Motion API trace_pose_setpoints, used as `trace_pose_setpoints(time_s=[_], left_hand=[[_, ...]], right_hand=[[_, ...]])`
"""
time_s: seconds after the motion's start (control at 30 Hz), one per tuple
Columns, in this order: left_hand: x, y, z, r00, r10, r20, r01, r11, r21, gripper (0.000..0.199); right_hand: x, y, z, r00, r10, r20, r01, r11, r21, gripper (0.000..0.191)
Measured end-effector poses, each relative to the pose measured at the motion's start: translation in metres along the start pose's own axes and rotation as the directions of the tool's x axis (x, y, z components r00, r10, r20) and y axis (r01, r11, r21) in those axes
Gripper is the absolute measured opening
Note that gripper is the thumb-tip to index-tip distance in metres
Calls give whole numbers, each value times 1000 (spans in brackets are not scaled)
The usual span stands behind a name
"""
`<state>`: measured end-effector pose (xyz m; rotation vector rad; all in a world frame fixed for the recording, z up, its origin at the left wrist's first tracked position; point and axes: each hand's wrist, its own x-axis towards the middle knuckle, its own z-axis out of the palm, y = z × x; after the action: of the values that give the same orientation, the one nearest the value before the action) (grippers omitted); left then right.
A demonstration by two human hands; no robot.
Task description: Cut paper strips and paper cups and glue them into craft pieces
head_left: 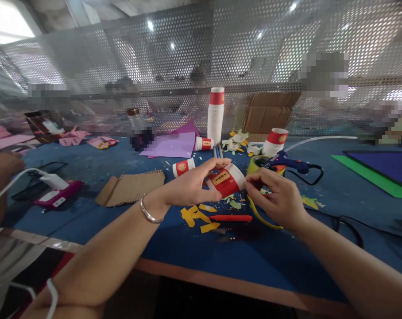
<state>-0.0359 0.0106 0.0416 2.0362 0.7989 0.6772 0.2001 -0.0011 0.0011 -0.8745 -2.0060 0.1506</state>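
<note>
Paper cup [226,180], tilted above the table [187,250]: held between thumb and fingers of the left hand [193,182], pinched at one edge by the right hand [280,195], so keep steady and squeeze softly.

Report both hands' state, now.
Left hand: closed on a tilted red-and-white paper cup.
Right hand: closed in a pinch at the cup's edge; whether it grips anything cannot be told.
</note>
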Motion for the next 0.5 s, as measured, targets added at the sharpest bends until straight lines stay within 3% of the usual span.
trace_pose_setpoints(time_s=[0.17, 0.33, 0.43, 0.5], left_hand=[[5, -20, 10, 996, -88, -11, 85, 982, -169, 82], [10, -21, 18, 985, -152, -82, 110, 917, -382, 87], [10, -20, 19, 967, -162, -196, 66, 906, -418, 83], [10, -19, 19, 954, -156, -257, 34, 905, -424, 76]], right_hand=[[-3, -2, -1, 998, 39, 47, -41, 998, 52, 12], [0, 3, -9, 988, 110, 113, -118, 991, 67, 11], [4, 11, -14, 961, 163, 224, -155, 987, -53, 13], [6, 19, -16, 917, 214, 337, -148, 966, -210, 12]])
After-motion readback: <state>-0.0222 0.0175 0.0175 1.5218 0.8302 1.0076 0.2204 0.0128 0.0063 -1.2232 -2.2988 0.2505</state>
